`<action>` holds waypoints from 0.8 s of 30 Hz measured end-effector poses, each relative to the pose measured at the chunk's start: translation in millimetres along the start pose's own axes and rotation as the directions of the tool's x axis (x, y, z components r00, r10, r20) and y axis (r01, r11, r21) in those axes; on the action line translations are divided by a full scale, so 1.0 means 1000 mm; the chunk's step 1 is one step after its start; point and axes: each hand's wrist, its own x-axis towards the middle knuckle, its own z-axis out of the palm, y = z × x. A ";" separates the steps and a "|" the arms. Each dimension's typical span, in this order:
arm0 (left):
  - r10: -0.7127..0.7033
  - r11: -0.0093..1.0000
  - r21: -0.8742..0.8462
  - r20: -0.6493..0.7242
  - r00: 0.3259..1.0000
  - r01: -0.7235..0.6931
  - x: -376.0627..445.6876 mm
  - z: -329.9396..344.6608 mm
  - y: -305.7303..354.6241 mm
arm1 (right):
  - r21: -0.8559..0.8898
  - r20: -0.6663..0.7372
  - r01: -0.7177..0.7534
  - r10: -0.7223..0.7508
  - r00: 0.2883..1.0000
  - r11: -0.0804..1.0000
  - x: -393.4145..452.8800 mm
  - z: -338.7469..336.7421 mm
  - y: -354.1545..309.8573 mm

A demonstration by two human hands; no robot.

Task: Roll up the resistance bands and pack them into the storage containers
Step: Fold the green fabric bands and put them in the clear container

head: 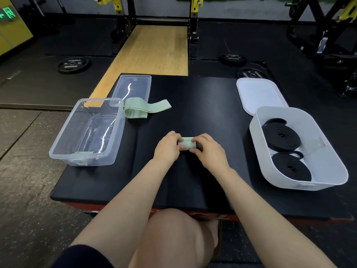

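On the black tabletop (202,113), a rolled green band (186,144) is gripped at both ends by left hand (168,147) and right hand (207,149) fingers.

Green roll (186,145): pale green fabric band, wound tight, lay crosswise at mat centre, gripped at both ends by left hand (169,147) & right hand (209,149). Green band (144,108): same fabric, loose and folded flat, touching far right corner of clear bin (63,132). Clear bin, left side, upright, held a pale green item at its near end. White bin (301,115), right side, upright, held 2 coiled black bands (281,137) (291,169), lying flat.
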 end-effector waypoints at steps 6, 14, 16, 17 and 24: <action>-0.030 0.998 -0.050 -0.024 0.999 0.028 0.013 -0.004 0.000 | 0.024 0.026 -0.045 0.045 0.999 0.999 0.015 -0.001 -0.002; 0.015 0.989 -0.151 0.084 0.996 -0.002 0.016 -0.004 -0.007 | 0.079 0.104 -0.066 0.058 0.993 0.995 0.031 -0.006 -0.001; 0.011 0.984 -0.176 0.068 0.998 0.001 0.016 -0.005 -0.009 | 0.090 0.126 -0.080 0.068 0.990 0.993 0.034 -0.007 -0.002; 0.003 0.982 -0.190 0.058 0.998 0.008 0.017 -0.005 -0.009 | 0.099 0.136 -0.088 0.074 0.988 0.991 0.035 -0.007 -0.002; 0.027 0.973 -0.229 0.022 0.999 -0.022 0.016 -0.010 -0.003 | 0.208 0.221 -0.130 0.083 0.972 0.969 0.030 -0.012 -0.001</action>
